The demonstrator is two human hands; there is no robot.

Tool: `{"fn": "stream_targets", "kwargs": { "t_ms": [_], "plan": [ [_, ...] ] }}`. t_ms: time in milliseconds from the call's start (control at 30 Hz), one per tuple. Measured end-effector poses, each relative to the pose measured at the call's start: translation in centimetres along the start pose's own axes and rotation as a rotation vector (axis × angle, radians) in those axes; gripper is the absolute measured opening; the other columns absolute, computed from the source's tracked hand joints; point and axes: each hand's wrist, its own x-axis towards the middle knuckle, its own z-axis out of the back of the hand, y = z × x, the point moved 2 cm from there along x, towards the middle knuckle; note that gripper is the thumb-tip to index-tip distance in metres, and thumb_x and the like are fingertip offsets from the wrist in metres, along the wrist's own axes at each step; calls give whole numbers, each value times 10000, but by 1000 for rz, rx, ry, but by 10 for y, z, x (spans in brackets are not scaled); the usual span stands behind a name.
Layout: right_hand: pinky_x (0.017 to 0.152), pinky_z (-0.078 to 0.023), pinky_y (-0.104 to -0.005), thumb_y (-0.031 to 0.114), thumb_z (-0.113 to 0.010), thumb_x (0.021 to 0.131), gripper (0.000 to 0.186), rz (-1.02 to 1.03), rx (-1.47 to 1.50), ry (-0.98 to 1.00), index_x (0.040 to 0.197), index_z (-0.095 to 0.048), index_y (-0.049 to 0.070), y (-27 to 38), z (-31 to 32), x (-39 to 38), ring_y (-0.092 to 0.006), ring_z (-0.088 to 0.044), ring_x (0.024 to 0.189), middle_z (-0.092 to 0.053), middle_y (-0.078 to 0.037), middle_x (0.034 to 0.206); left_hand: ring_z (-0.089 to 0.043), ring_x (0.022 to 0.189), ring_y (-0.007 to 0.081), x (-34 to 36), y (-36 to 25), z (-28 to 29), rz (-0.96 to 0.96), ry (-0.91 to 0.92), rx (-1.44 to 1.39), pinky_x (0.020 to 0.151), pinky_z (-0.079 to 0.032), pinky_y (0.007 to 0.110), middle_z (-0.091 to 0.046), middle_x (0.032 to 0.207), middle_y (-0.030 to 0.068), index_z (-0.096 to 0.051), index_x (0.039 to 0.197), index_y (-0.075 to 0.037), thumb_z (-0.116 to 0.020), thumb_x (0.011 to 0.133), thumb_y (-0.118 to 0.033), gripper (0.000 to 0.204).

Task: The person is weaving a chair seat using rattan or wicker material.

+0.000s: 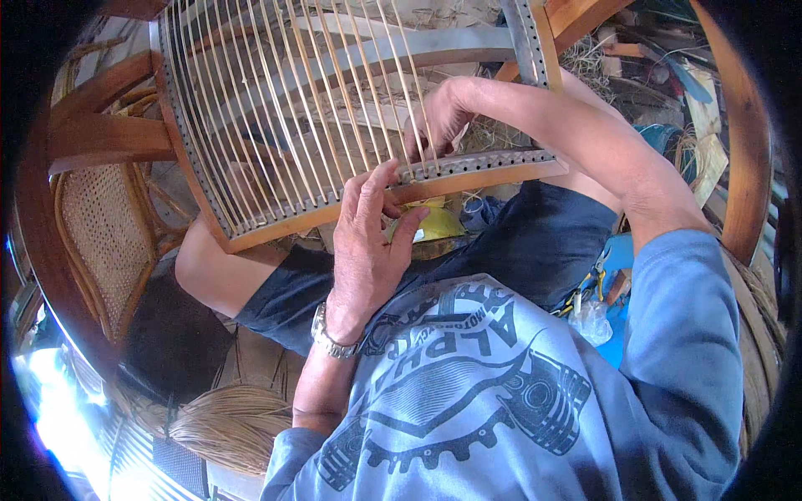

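Observation:
A wooden chair frame [292, 226] lies across my lap, its edges drilled with rows of small holes. Pale cane strands [288, 108] run side by side over its opening, from the far side to the near rail. My left hand [365, 234] is at the near rail, index finger stretched over the edge, thumb apart; its other fingertips are partly hidden beside the rail. Just right of it, my right hand [436, 121] reaches over the rail from the far side. Its bent fingers close around a cane strand by the holes; the fingertips are partly hidden.
A woven cane panel [102, 242] stands at the left. A bundle of cane [230, 426] lies at the lower left. Beneath the rail is a yellow-green bowl-like object [434, 224]. Yellow-handled pliers [599, 271] and a clear plastic bag [591, 321] sit by my right side.

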Motion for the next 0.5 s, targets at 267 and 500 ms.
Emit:
{"fn": "stream_targets", "kwargs": {
  "t_ms": [267,500],
  "plan": [
    [811,-532,-328,275,-777,812,439,107,-60,-57,1191,-713,61,14,4,-18,-167,-655,925,-723,-76,1054,-648,903,274,8,-9,-3,-203,-27,206,730,-547,365,-600,1025,122,-669,1151,-30,-746,844,-86,322],
    [804,-526,-363,334,-645,894,394,171,-540,-76,1169,-691,56,-5,1,8,-205,-652,900,-717,-94,1060,-632,840,290,6,-11,-14,-226,-45,288,704,-529,390,-583,988,117,-675,1121,-56,-720,875,-134,262]
  ]
}}
